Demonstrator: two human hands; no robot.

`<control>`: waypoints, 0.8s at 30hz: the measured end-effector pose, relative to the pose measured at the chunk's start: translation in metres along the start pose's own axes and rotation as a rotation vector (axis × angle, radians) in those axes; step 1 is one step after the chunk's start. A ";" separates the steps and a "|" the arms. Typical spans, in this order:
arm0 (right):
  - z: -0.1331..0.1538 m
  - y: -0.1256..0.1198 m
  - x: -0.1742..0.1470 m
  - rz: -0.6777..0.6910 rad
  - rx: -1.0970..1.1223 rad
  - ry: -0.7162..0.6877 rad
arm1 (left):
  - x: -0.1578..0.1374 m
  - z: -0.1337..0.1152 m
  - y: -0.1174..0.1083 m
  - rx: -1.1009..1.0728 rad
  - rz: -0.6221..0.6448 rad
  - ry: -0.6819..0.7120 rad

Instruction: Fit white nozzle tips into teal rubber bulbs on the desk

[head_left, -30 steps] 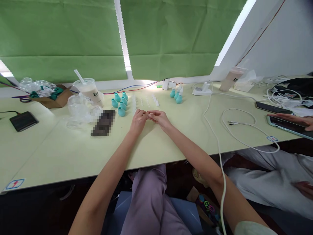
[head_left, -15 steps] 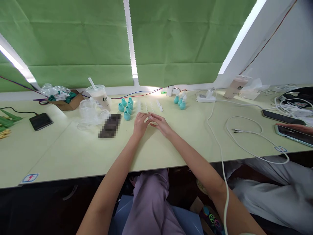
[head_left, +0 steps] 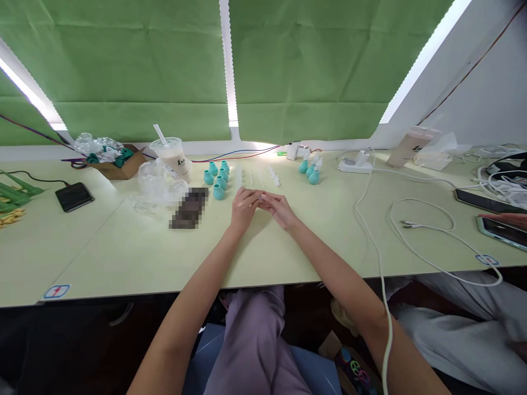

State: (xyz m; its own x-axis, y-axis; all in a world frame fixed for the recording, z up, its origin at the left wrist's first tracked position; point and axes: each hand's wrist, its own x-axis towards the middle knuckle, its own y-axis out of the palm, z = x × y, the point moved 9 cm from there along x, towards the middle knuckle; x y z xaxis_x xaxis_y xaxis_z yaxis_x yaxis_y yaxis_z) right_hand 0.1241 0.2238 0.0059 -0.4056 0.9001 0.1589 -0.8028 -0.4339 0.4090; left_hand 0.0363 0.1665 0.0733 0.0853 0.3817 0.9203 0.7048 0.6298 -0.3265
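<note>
My left hand [head_left: 244, 206] and my right hand [head_left: 280, 208] meet above the table, their fingertips pressed together. Between them shows a bit of a small whitish piece [head_left: 261, 198]; the fingers hide most of it, so its kind is unclear. Just beyond my hands lie rows of small white plastic pieces [head_left: 274, 176] and a longer clear strip [head_left: 239, 175]. Several teal squeeze bulbs [head_left: 218, 191] with open necks stand to the left of my fingers. Farther right are three teal bulbs with white nozzles [head_left: 314, 176].
On the left are a drink cup [head_left: 171, 156], a crumpled plastic bag [head_left: 154, 184], a cardboard box [head_left: 123, 167] and a black device [head_left: 74, 196]. A white cable [head_left: 373, 241] crosses the table at right, near a power strip [head_left: 354, 166]. Another person's hand [head_left: 510, 219] touches a phone [head_left: 504, 233].
The view has turned slightly left, so the things on the table appear farther right. My hands stay together, with the fingers closer around the small piece.
</note>
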 end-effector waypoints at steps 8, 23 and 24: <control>0.003 0.002 -0.003 0.002 -0.005 0.004 | -0.004 0.002 0.004 0.030 0.010 0.011; 0.001 0.001 -0.001 0.022 -0.021 0.018 | -0.005 0.005 0.006 -0.001 0.030 -0.007; 0.001 0.002 -0.001 0.017 -0.026 0.018 | -0.005 0.004 0.006 -0.002 0.028 -0.001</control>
State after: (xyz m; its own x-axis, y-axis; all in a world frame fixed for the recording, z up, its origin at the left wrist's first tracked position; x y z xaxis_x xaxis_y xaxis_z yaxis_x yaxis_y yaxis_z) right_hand 0.1236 0.2227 0.0075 -0.4267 0.8920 0.1492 -0.8067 -0.4500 0.3831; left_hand 0.0369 0.1709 0.0663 0.1043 0.3997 0.9107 0.7037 0.6174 -0.3515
